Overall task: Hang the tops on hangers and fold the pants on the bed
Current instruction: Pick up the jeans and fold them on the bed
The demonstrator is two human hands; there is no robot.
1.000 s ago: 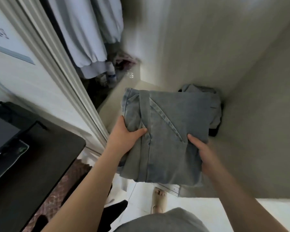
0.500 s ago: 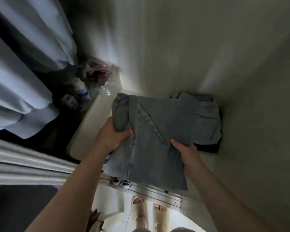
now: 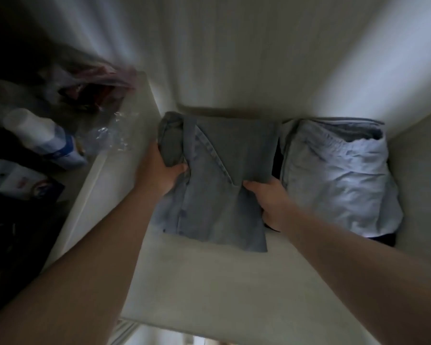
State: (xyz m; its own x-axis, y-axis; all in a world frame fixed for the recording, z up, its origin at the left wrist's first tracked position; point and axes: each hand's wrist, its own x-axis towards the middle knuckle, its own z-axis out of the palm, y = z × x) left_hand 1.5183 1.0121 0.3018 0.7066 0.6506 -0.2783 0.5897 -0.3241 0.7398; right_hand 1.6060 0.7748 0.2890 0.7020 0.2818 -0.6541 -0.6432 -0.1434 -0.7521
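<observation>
- a pale shelf compartment is seen from above, closed in by light walls at the back and on the right
- a pair of folded jeans is placed in the left half of this compartment, its far edge close to the back wall; a seam is seen running slantwise across its top, and whether its whole weight is borne by the shelf cannot be told
- a paler folded garment is laid just beside the jeans on the right, on top of something dark that shows only at its near edge
- a light upright panel is set along the left side of the compartment
- the left hand is closed on the left edge of the jeans: the thumb is pressed onto a bunched fold on top, and the fingers are hidden under the cloth
- the right hand is closed on the right edge of the jeans, thumb on top near the seam, fingers tucked out of sight below
- beyond the panel, in the dark, a white bottle is seen lying tilted
- crumpled clear plastic is found between the bottle and the panel
</observation>
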